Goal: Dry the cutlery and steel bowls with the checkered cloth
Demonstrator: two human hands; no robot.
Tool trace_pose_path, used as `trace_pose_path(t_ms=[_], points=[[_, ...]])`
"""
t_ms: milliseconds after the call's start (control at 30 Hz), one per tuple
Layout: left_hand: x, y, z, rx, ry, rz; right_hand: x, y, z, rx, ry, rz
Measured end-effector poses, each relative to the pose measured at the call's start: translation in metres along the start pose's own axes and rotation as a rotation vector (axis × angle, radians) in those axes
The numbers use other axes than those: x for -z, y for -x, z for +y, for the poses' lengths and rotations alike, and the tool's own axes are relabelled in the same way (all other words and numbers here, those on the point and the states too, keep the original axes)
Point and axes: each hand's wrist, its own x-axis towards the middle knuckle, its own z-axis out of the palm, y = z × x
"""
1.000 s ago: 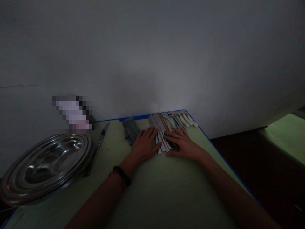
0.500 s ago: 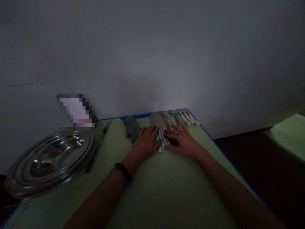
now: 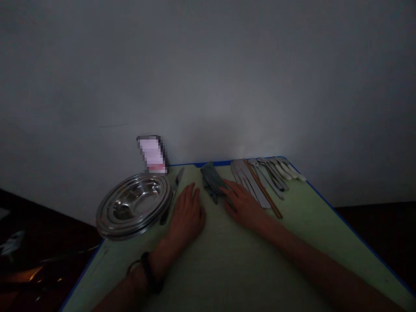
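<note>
My left hand lies over the green table with its fingers stretched out and nothing in it. Just beyond and left of it, a table knife with a dark lower end rests beside the metal plates. My right hand is open, its fingertips at the right edge of a folded grey-blue cloth. To the right of the cloth lie several flat metal knives, a pair of brown chopsticks, metal spoons and white-handled cutlery, set out in a slanting row.
A stack of shiny metal plates stands at the table's left edge. Behind it a blurred-out phone leans against the grey wall. Blue edging runs round the green table; dark floor shows on both sides.
My view has turned left. My left hand has gone from the flat knives to beside the single knife. My right hand has left the cutlery row and reached the cloth.
</note>
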Motion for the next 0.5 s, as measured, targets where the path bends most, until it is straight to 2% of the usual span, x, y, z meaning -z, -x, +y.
trace_pose_path(t_ms=[133,300,500], points=[[-0.007,0.008,-0.008,0.115,-0.068,-0.111,-0.027,-0.018,-0.022,-0.074,0.001,-0.033],[-0.007,0.006,-0.004,0.203,-0.108,-0.254,-0.028,-0.020,-0.027,-0.121,0.002,-0.064],[-0.010,0.008,-0.008,0.152,-0.009,-0.171,-0.024,-0.020,-0.029,-0.177,0.076,-0.066]])
